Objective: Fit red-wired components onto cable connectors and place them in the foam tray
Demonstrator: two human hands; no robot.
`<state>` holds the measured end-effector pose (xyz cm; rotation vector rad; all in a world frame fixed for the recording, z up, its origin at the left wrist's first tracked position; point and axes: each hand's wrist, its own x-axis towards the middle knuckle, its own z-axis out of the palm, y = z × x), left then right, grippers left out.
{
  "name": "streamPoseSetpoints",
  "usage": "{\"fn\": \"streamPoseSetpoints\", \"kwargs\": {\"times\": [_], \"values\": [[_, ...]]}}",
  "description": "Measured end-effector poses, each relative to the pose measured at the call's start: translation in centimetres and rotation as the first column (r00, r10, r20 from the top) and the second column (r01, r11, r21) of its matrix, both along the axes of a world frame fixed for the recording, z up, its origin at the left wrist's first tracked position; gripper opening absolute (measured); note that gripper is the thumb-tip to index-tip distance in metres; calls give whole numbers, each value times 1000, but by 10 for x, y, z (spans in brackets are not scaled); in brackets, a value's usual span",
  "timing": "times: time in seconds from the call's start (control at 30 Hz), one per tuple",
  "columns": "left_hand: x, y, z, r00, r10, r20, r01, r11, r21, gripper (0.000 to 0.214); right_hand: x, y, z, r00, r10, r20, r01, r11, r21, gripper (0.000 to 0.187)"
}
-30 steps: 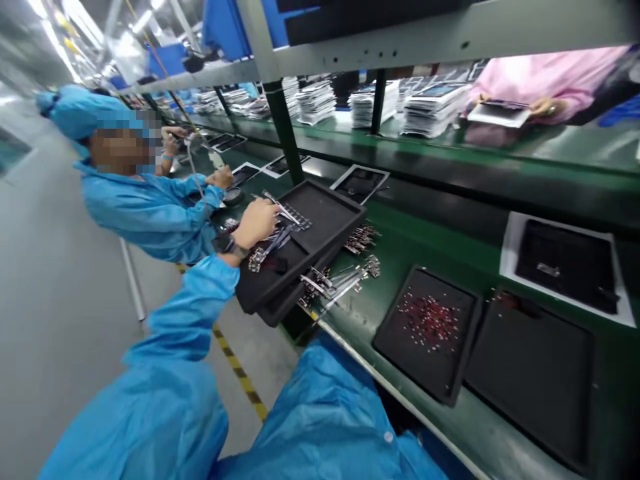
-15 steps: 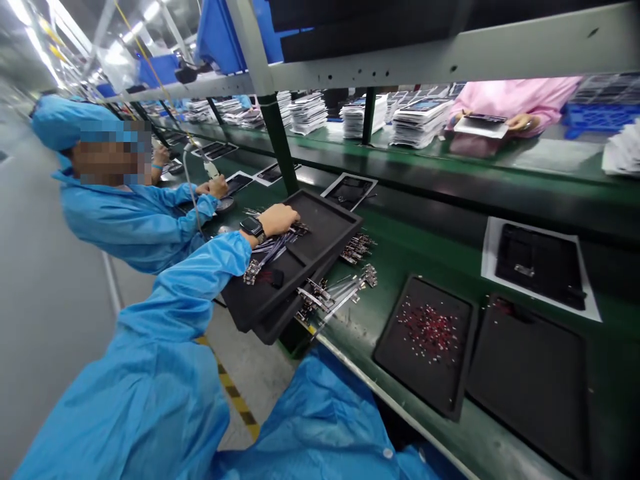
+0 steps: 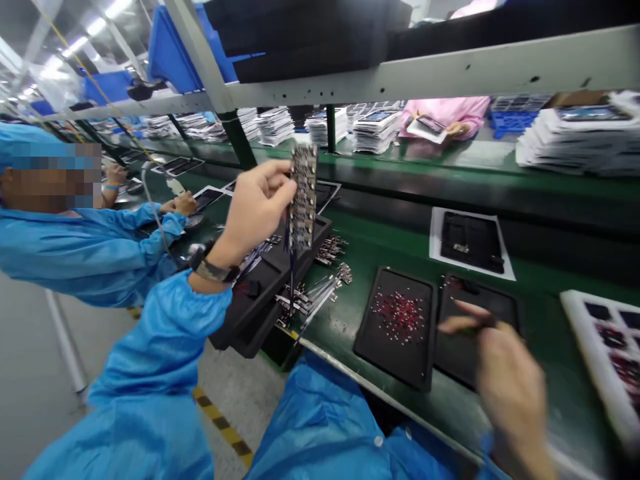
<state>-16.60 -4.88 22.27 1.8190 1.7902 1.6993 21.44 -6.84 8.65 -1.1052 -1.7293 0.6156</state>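
My left hand [image 3: 255,207] is raised above the bench, its fingers pinched on a narrow strip of small metal parts [image 3: 303,197] that hangs upright, with a thin flex tail below it. Beneath it lie stacked black trays [image 3: 260,293] and loose metal flex parts [image 3: 315,297]. My right hand [image 3: 505,380] comes in blurred at the lower right, its fingers closed round a thin dark tool [image 3: 475,325] over a black mat [image 3: 465,347]. Left of that mat lies another black mat [image 3: 395,333] strewn with tiny red and silver screws [image 3: 397,312].
A co-worker in a blue gown [image 3: 85,247] works at my left. Across the green bench [image 3: 380,247], a pink-sleeved person [image 3: 440,113] holds a device amid white stacks [image 3: 375,130]. A white-framed black tray [image 3: 470,243] and a white parts tray [image 3: 610,340] lie to the right.
My left hand lifted the strip of parts out of the black tray and raised it upright. My right hand has come into view at the lower right. The view swung right.
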Motion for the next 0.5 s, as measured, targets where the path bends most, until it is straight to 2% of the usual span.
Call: {"fn": "streamPoseSetpoints", "kwargs": {"times": [0.03,0.1,0.2,0.27,0.33,0.4,0.5], "values": [[20,-6,-9,995,-36,96,39,999,-25,29,-18,0,-6,994,104,-42,-108,988,-106,37],[55,-17,-37,959,-66,276,91,993,-77,29,-56,-3,-16,951,272,-143,-302,917,-261,38],[89,-28,-88,863,10,505,55,992,-113,31,-95,-12,-28,892,382,-241,-448,811,-376,38],[100,-31,-118,794,74,604,-1,993,-120,32,-104,-18,-34,869,421,-259,-494,762,-420,39],[105,-31,-141,745,108,658,-31,991,-128,33,-103,-22,-40,858,451,-246,-513,732,-448,42],[108,-30,-156,723,119,680,-40,991,-131,34,-98,-24,-45,857,468,-215,-512,721,-467,43],[113,-28,-168,740,130,659,-69,991,-118,36,-94,-25,-50,858,481,-183,-504,714,-487,42]]}}
